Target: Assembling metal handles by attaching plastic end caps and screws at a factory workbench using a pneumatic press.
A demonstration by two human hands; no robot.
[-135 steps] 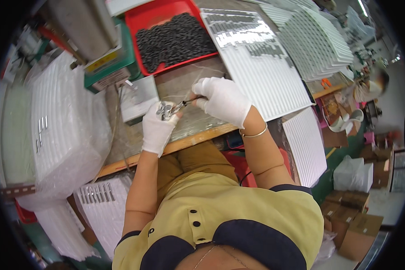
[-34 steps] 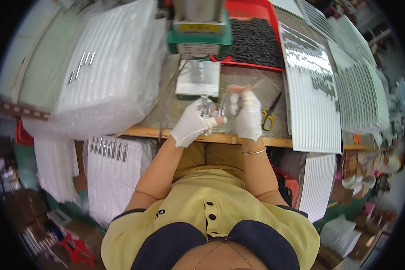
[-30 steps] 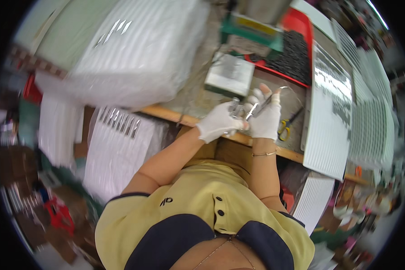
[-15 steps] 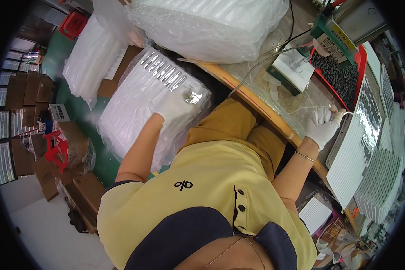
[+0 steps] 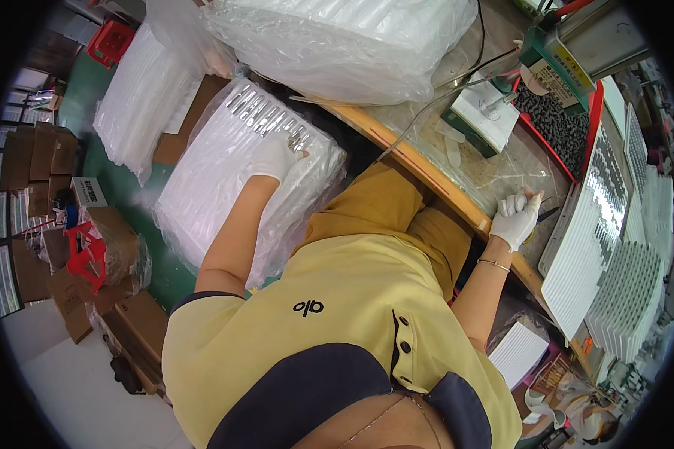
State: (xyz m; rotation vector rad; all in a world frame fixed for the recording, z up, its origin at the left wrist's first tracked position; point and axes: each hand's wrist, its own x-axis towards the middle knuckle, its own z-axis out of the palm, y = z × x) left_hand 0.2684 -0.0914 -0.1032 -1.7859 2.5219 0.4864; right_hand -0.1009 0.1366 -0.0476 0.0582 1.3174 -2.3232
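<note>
My left hand point(image 5: 271, 159) fingertip-holds shiny silver metal pieces point(image 5: 298, 140), likely stiff, slippery; I'd pinch edges. Right hand point(image 5: 514, 218) curled, contents unclear.

1. A ribbed white stack wrapped in clear plastic point(image 5: 210, 187) is reached over by the white-gloved left hand point(image 5: 272, 159), beside shiny silver metal pieces point(image 5: 265, 117).
2. The white-gloved right hand point(image 5: 514, 221) is held curled over the grey workbench point(image 5: 427, 142).
3. Small black pieces point(image 5: 553, 123) are held in a red plastic tray point(image 5: 594, 129).

metal piece point(image 5: 299, 141) partly hidden, upper stack point(image 5: 344, 56) cropped
</note>
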